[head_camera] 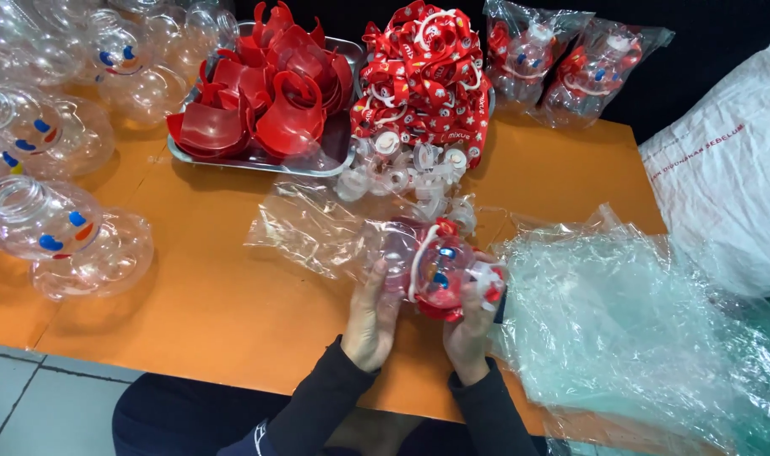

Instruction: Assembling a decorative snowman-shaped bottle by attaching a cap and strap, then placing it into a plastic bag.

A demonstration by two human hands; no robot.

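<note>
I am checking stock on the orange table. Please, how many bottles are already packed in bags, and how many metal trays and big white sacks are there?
Bagged bottles at the far edge: 2
Bottle going into a bag, held by both hands: 1
Metal tray: 1
White sack: 1
Total: 5

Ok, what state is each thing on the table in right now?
Snowman bottle: dressed in red, held by both hands, partly inside clear bag.
Left hand: gripping bottle.
Right hand: gripping bottle.
Steel tray: full of red scarves.
Bagged bottles: packed.
Bare bottles: lying unwrapped.
</note>
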